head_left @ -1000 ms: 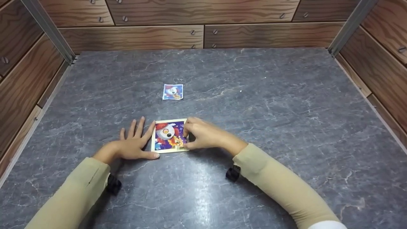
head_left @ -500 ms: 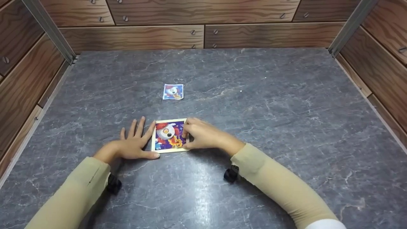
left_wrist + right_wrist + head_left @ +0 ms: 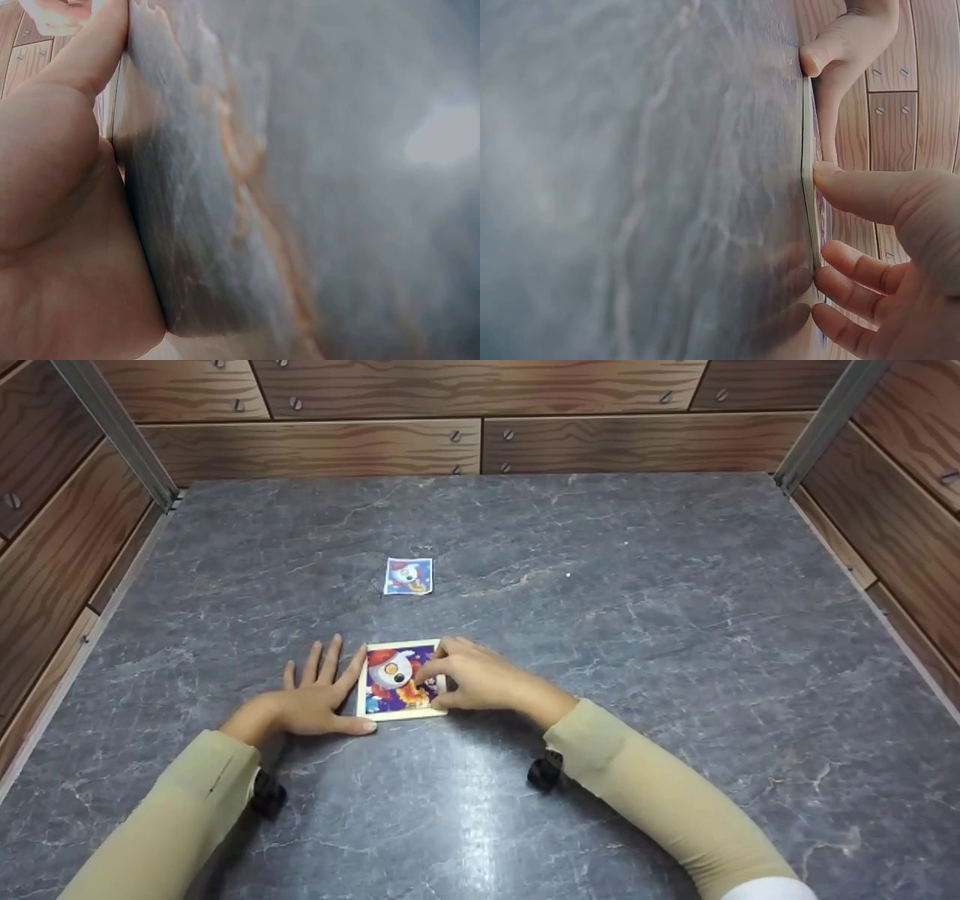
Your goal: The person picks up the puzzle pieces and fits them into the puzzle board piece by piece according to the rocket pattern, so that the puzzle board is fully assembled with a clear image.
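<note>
A square picture puzzle [image 3: 388, 690] with a cream border lies flat on the table. Its picture shows a red and white rocket with orange flames on purple. My left hand [image 3: 311, 706] lies palm down with spread fingers. Its index finger runs along the puzzle's left edge, and the thumb is at the near left corner. From the right, my right hand [image 3: 487, 679] touches the puzzle, thumb on its near right part and a bent finger reaching onto the picture. In the right wrist view, other fingertips [image 3: 825, 279] touch the puzzle's thin edge [image 3: 808, 180].
Behind the puzzle lies a small card [image 3: 409, 577] with the same rocket picture in paler colours. The table [image 3: 637, 645] is grey and marbled, with a bright reflection near its front. Wood-patterned walls [image 3: 315, 446] stand at the back and sides.
A finger of my right hand has slid left, further onto the picture. The left hand, puzzle and small card stay where they were.
</note>
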A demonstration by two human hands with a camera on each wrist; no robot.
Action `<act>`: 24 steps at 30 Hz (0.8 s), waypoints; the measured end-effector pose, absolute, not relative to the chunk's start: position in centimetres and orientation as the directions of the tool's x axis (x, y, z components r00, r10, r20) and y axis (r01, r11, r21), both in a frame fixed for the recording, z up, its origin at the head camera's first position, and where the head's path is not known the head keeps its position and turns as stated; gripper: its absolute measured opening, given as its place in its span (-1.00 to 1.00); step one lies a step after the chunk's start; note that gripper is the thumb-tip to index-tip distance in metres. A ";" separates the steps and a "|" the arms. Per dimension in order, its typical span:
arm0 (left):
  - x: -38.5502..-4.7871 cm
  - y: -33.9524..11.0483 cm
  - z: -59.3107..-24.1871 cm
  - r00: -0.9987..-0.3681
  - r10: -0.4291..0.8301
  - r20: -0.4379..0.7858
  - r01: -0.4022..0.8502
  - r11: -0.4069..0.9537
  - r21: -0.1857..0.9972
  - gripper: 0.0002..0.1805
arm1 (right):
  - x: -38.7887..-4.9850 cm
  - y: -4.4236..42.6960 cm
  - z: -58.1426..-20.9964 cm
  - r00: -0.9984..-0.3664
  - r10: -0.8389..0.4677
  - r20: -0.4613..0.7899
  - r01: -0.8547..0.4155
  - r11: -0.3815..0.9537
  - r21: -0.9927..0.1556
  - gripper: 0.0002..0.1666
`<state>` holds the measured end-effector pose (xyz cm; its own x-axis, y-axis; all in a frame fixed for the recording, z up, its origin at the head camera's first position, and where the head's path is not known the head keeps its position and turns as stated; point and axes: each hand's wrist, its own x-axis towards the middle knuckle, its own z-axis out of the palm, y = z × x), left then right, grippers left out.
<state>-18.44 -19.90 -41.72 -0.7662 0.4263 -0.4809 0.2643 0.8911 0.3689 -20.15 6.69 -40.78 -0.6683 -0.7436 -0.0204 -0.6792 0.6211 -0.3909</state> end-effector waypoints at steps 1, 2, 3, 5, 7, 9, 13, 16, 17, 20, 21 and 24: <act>-18.4 -19.9 -41.7 -0.765 0.427 -0.481 0.265 0.891 0.369 0.23 | -20.2 6.7 -40.8 -0.662 -0.749 -0.013 -0.688 0.615 -0.385 -0.59; -18.5 -19.9 -41.7 -0.765 0.428 -0.481 0.265 0.891 0.370 0.23 | -20.2 6.7 -40.8 -0.658 -0.753 -0.006 -0.695 0.610 -0.381 -0.62; -18.5 -19.9 -41.7 -0.765 0.428 -0.481 0.264 0.890 0.373 0.23 | -20.2 6.7 -40.9 -0.655 -0.756 0.000 -0.699 0.606 -0.379 -0.65; -18.5 -19.9 -41.8 -0.765 0.431 -0.478 0.263 0.887 0.378 0.23 | -20.2 6.7 -40.9 -0.653 -0.758 0.002 -0.704 0.606 -0.372 -0.70; -18.5 -19.8 -41.8 -0.767 0.430 -0.477 0.259 0.887 0.383 0.23 | -20.2 6.8 -40.9 -0.644 -0.765 0.000 -0.713 0.601 -0.363 -0.73; -18.5 -19.8 -41.9 -0.767 0.432 -0.475 0.256 0.884 0.391 0.23 | -20.0 7.0 -40.8 -0.636 -0.772 -0.012 -0.719 0.598 -0.353 -0.75; -18.5 -19.8 -42.0 -0.765 0.433 -0.478 0.257 0.884 0.390 0.23 | -19.8 7.6 -40.7 -0.609 -0.793 -0.015 -0.735 0.571 -0.365 -0.77; -18.5 -19.8 -41.9 -0.764 0.436 -0.476 0.267 0.885 0.382 0.23 | -19.7 8.2 -40.5 -0.602 -0.799 -0.012 -0.723 0.551 -0.415 -0.77; -18.5 -19.8 -41.8 -0.764 0.436 -0.476 0.269 0.885 0.379 0.23 | -19.7 8.5 -40.5 -0.602 -0.799 -0.011 -0.716 0.545 -0.437 -0.76; -18.5 -19.8 -41.9 -0.767 0.434 -0.472 0.272 0.887 0.373 0.23 | -19.6 9.4 -40.4 -0.611 -0.792 -0.005 -0.685 0.532 -0.498 -0.71; -18.5 -19.8 -41.9 -0.769 0.434 -0.469 0.273 0.887 0.373 0.23 | -19.6 9.7 -40.4 -0.616 -0.787 -0.004 -0.673 0.529 -0.516 -0.69; -18.5 -19.9 -42.0 -0.776 0.430 -0.462 0.268 0.887 0.375 0.23 | -19.6 10.5 -40.2 -0.627 -0.779 0.014 -0.655 0.517 -0.550 -0.66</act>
